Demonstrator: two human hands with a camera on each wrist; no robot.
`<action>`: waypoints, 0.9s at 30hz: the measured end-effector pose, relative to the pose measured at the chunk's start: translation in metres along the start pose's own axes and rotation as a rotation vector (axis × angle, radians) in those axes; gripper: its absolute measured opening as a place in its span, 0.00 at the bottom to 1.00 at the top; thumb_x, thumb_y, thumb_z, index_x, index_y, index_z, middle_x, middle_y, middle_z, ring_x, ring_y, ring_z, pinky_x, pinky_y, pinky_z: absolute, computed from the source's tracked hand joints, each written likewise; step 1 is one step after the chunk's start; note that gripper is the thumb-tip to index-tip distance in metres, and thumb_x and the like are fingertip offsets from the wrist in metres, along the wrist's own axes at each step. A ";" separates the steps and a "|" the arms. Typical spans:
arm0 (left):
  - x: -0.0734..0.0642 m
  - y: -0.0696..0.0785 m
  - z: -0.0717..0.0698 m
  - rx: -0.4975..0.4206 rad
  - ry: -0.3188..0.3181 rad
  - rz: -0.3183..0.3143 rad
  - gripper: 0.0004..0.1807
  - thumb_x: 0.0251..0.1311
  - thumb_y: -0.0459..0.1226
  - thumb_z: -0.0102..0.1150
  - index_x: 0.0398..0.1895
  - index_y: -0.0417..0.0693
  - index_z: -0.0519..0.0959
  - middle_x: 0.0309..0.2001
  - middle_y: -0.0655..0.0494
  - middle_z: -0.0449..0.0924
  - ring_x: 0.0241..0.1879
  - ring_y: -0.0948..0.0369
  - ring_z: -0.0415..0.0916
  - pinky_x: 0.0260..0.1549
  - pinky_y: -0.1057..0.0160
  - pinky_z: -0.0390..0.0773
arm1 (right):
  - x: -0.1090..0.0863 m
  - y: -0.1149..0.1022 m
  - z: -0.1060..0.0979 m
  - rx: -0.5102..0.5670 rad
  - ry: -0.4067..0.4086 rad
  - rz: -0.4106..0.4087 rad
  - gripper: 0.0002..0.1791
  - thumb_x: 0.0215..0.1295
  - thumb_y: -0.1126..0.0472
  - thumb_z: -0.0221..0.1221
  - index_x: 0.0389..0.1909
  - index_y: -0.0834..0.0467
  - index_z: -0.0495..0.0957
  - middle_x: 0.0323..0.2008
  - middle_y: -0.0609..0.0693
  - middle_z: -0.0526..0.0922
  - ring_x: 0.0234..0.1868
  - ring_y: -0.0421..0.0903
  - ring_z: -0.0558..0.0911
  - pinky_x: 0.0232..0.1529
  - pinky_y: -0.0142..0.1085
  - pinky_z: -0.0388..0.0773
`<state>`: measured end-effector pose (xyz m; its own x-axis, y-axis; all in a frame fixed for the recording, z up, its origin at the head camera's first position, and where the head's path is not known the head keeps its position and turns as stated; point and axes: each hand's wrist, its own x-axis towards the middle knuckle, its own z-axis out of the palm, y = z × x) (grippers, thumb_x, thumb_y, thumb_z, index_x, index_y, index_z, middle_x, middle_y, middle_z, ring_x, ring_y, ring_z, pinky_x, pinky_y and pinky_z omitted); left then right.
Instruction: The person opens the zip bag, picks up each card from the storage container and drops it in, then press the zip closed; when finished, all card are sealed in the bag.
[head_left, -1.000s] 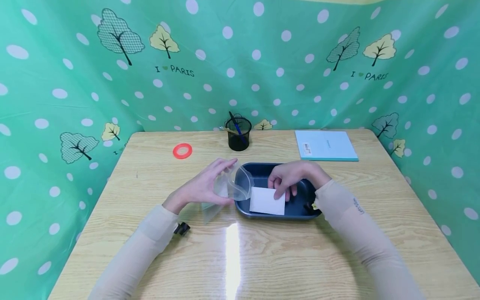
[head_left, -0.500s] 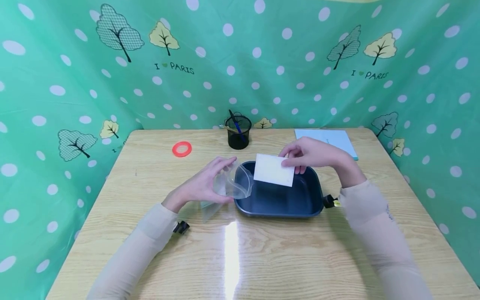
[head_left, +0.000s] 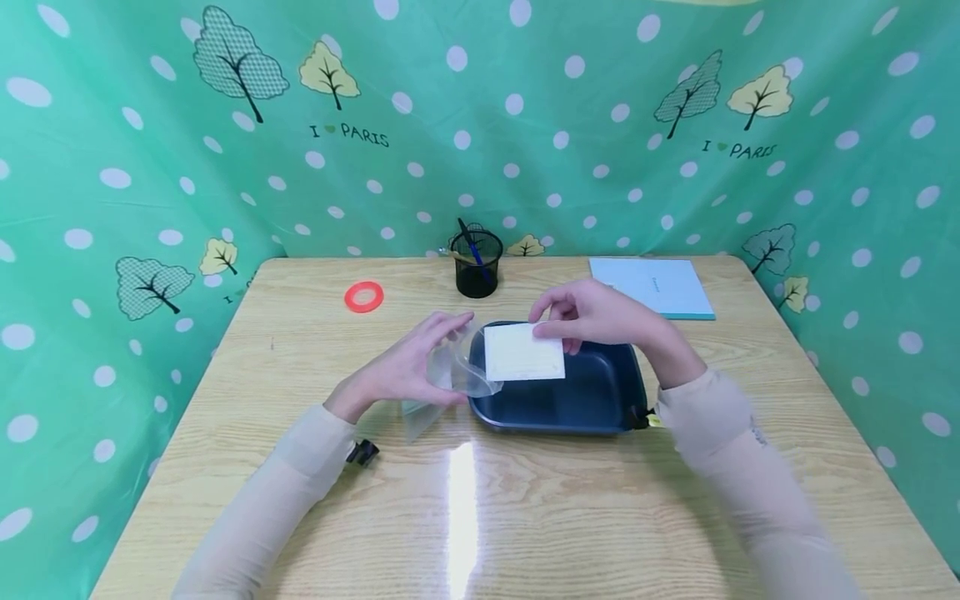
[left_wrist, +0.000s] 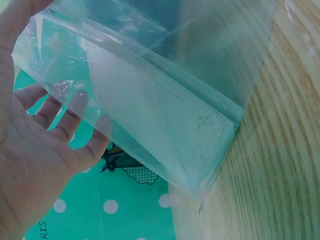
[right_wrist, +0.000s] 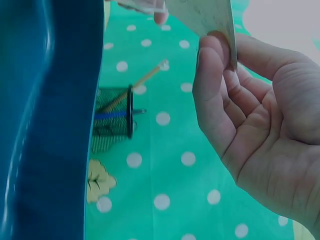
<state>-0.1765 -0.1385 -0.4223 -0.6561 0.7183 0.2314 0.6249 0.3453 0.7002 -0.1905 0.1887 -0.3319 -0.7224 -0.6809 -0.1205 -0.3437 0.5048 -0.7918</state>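
Note:
My left hand point(head_left: 416, 362) grips a clear plastic bag point(head_left: 472, 367) near its mouth, which gapes toward the right. Inside the bag, in the left wrist view, lie several white cards point(left_wrist: 165, 110) with a printed decorative border. My right hand point(head_left: 600, 315) pinches a white card point(head_left: 521, 354) by its upper right corner, thumb on the near face. The card hangs over the left part of a dark blue tray point(head_left: 577, 400), its left edge overlapping the bag's mouth. In the right wrist view the card point(right_wrist: 210, 17) stands between thumb and fingers, and the tray wall point(right_wrist: 70, 120) fills the left side.
A black mesh pen holder point(head_left: 477, 271) with pens stands behind the tray. A red tape ring point(head_left: 363, 297) lies at the back left of the wooden table point(head_left: 420, 517), a light blue notebook point(head_left: 660, 287) at the back right. A polka-dot curtain point(head_left: 517, 167) hangs behind.
My right hand has lifted the card out of the tray and carried it left to the bag's mouth. The left hand and bag have stayed nearly still.

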 end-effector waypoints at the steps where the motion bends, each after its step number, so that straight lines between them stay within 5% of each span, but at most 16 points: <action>1: 0.000 0.000 0.000 -0.002 -0.003 -0.003 0.62 0.42 0.46 0.83 0.80 0.54 0.55 0.62 0.53 0.66 0.60 0.57 0.65 0.57 0.49 0.73 | 0.003 -0.001 0.002 0.002 0.002 -0.002 0.13 0.70 0.55 0.64 0.48 0.59 0.82 0.25 0.50 0.84 0.22 0.53 0.82 0.29 0.47 0.84; 12: -0.001 0.000 0.002 -0.016 -0.007 -0.007 0.62 0.43 0.45 0.83 0.81 0.56 0.54 0.65 0.56 0.64 0.60 0.58 0.64 0.60 0.47 0.70 | 0.029 -0.013 0.028 0.036 0.038 0.020 0.11 0.68 0.55 0.66 0.44 0.58 0.83 0.24 0.51 0.84 0.19 0.51 0.83 0.24 0.45 0.84; 21: 0.001 0.003 0.001 -0.030 -0.016 -0.026 0.62 0.44 0.50 0.82 0.81 0.57 0.54 0.68 0.57 0.62 0.62 0.59 0.63 0.60 0.49 0.70 | 0.024 -0.008 0.027 0.152 -0.114 -0.037 0.14 0.72 0.61 0.62 0.54 0.63 0.79 0.39 0.54 0.87 0.35 0.60 0.87 0.35 0.53 0.85; 27: 0.001 0.003 0.001 -0.021 -0.009 -0.029 0.61 0.44 0.50 0.82 0.80 0.56 0.55 0.67 0.53 0.63 0.61 0.58 0.63 0.59 0.48 0.72 | 0.028 -0.008 0.032 0.186 -0.076 -0.028 0.15 0.71 0.62 0.62 0.55 0.63 0.79 0.42 0.54 0.86 0.37 0.58 0.87 0.39 0.56 0.84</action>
<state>-0.1752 -0.1363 -0.4206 -0.6700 0.7137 0.2043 0.5964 0.3536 0.7206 -0.1889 0.1482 -0.3478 -0.6641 -0.7351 -0.1362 -0.2413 0.3832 -0.8916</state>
